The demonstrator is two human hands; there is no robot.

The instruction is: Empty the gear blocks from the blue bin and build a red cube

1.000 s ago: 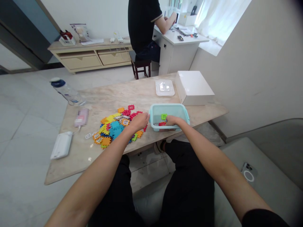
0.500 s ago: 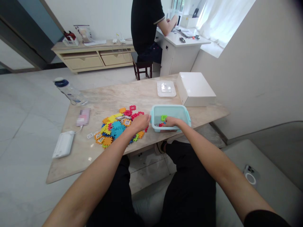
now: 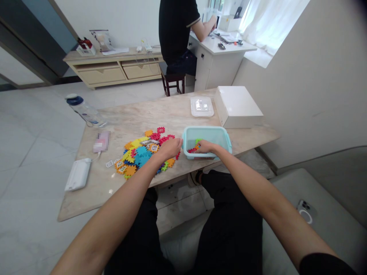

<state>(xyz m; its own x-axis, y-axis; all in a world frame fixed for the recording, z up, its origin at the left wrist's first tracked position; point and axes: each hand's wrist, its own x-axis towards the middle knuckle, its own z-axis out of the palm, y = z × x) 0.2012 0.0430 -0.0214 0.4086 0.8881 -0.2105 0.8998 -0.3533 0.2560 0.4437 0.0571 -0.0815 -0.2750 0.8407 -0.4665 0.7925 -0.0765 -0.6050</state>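
Observation:
A heap of coloured interlocking plastic tiles (image 3: 140, 152) lies on the low marble table (image 3: 137, 118). My left hand (image 3: 169, 148) rests on the heap's right edge, fingers curled over some tiles; what it grips is hidden. Right beside it stands a light teal plastic box (image 3: 218, 134) with a few red and green tiles inside. My right hand (image 3: 205, 146) reaches down into the box, fingers closed around tiles at its bottom.
A clear lid (image 3: 202, 106) and a white box (image 3: 238, 105) sit at the table's far right. A water bottle (image 3: 84, 110), a pink packet (image 3: 101, 141) and a white power bank (image 3: 76, 174) lie at the left. A person in black stands at a white desk (image 3: 220, 46). A phone (image 3: 306, 213) lies on the sofa.
My right hand has sunk a little lower into the teal box, covering the green tile. My left hand has stayed on the heap's edge.

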